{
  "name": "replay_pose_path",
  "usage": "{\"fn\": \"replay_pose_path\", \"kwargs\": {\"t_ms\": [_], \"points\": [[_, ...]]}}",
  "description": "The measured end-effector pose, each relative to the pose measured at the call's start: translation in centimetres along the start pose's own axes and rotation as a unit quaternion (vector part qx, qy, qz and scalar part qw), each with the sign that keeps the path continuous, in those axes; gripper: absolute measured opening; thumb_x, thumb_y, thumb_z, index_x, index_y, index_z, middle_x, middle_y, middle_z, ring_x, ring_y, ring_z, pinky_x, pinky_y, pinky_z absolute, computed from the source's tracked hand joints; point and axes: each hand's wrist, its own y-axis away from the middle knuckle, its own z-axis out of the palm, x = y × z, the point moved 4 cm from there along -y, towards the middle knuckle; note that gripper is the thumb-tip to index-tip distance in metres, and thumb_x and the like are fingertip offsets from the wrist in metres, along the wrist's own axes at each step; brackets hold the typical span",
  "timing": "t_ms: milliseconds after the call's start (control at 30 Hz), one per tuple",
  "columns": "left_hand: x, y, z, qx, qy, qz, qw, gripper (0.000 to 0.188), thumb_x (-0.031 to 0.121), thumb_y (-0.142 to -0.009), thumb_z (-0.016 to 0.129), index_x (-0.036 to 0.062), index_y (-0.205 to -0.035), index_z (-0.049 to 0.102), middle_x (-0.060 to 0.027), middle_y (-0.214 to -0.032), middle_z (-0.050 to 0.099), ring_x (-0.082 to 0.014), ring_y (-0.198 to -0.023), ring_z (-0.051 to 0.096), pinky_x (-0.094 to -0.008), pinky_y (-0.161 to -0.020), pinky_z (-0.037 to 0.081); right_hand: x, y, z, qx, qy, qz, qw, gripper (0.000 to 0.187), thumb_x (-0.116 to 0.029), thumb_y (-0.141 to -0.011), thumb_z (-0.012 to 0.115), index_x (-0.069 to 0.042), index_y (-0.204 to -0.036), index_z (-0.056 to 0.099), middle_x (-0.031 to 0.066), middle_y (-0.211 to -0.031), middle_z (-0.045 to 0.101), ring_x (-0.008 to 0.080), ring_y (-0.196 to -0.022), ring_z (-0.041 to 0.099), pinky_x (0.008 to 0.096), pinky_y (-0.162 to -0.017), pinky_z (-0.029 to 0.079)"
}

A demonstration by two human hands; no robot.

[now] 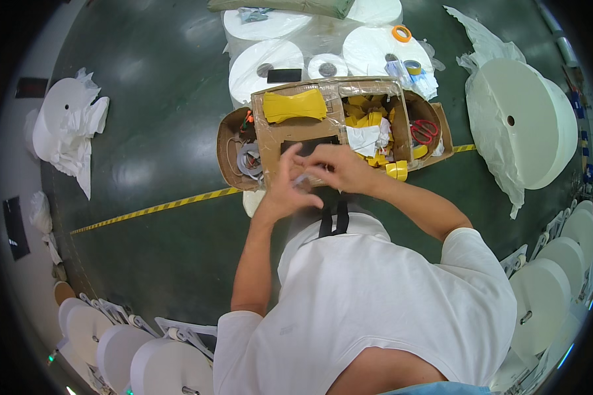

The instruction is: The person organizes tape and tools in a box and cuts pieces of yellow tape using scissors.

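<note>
In the head view, the left hand (284,191) and right hand (339,168) meet at the near edge of the cardboard box (329,128), fingertips pinched together on a small pale strip (302,179), likely tape, raised clear for handling. The box, full of yellow scraps (295,105) and red scissors (425,131), sits just beyond the hands.

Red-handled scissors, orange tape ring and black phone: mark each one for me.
red-handled scissors (425,130), head view, on the handle loops.
orange tape ring (401,33), head view, on its rim.
black phone (284,75), head view, middle of its face.
</note>
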Motion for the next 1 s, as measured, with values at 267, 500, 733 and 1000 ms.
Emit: {"fn": "replay_pose_path", "kwargs": {"t_ms": [267,500,733,1000], "points": [[2.0,-0.1,-2.1,0.006,-0.236,0.07,0.969,0.014,0.01,-0.107,0.069,-0.0017,-0.108,0.076,-0.0022,-0.08,0.067,-0.0111,-0.073,0.061,-0.0293,-0.068,0.05,2.7,1.1,-3.4,-0.037,-0.281,0.232,0.93,0.022,-0.02,-0.105,0.076,-0.001,-0.116,0.076,0.0013,-0.089,0.073,0.0068,-0.076,0.064,0.025,-0.067,0.052],[1.6,0.1,-2.8,-0.08,-0.123,-0.021,0.989,0.03,0.021,-0.114,0.062,-0.0009,-0.098,0.075,0.0016,-0.069,0.058,-0.0069,-0.063,0.05,-0.0271,-0.058,0.041,2.8,1.5,-4.1,-0.005,-0.19,0.204,0.96,0.019,-0.017,-0.106,0.075,0.002,-0.107,0.078,0.0018,-0.083,0.072,0.0076,-0.068,0.063,0.024,-0.062,0.051],[-1.2,1.3,-4.2,0.026,-0.078,-0.06,0.995,0.031,0.023,-0.114,0.061,-0.0005,-0.098,0.073,0.0004,-0.071,0.061,-0.0081,-0.063,0.052,-0.0266,-0.06,0.043,3.7,2.5,-2.4,0.029,-0.225,0.25,0.941,0.02,-0.018,-0.108,0.073,0.001,-0.103,0.079,0.0005,-0.081,0.072,0.0055,-0.066,0.062,0.0225,-0.058,0.048],[-2.1,1.9,-0.5,0.018,0.075,-0.129,0.989,0.031,0.023,-0.115,0.061,-0.0017,-0.128,0.072,-0.0051,-0.1,0.076,-0.0053,-0.063,0.048,-0.0214,-0.058,0.039,4.8,5.7,-0.1,0.001,-0.339,0.326,0.883,0.018,-0.02,-0.109,0.071,-0.004,-0.107,0.078,-0.0004,-0.088,0.075,0.0033,-0.07,0.063,0.0202,-0.054,0.043]]}}
